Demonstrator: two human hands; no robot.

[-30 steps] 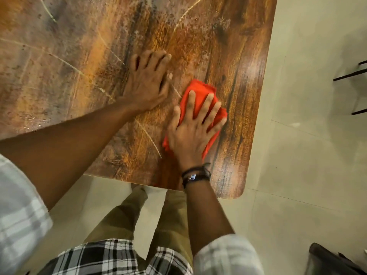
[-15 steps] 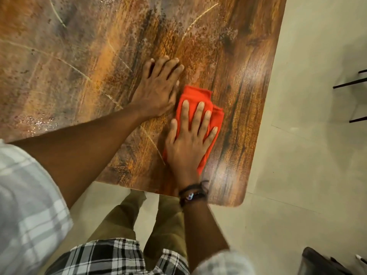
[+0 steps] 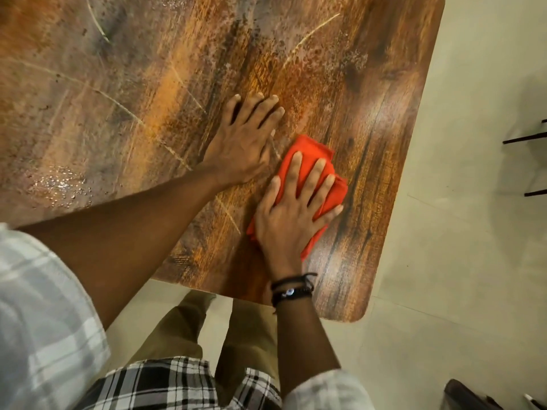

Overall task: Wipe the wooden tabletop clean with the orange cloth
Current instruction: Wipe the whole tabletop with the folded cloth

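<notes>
Cloth: the orange cloth (image 3: 309, 149) lies bunched on the tabletop (image 3: 142, 84), toward the near right corner and a little in from the right edge.
Right hand: the right hand (image 3: 291, 220) lies palm down on top of the cloth, fingers straight and spread, pressing it to the wood; orange shows past the fingertips and at both sides of the palm.
Left hand: the left hand (image 3: 239, 146) lies flat on bare wood just beside the cloth's left side, fingers straight and slightly apart, holding nothing (whether the thumb touches the cloth, I can't tell).
Surface: dark, streaky wood crossed by pale scratch lines, with a rounded corner.
Wet patch: glistening droplets (image 3: 59, 184) sit by the near edge, well left of both hands.
Wrist: dark bracelets (image 3: 291, 288) circle the right wrist.
Person: stands at the near edge in a checked shirt (image 3: 165, 383), on a pale tiled floor (image 3: 458, 261).
</notes>
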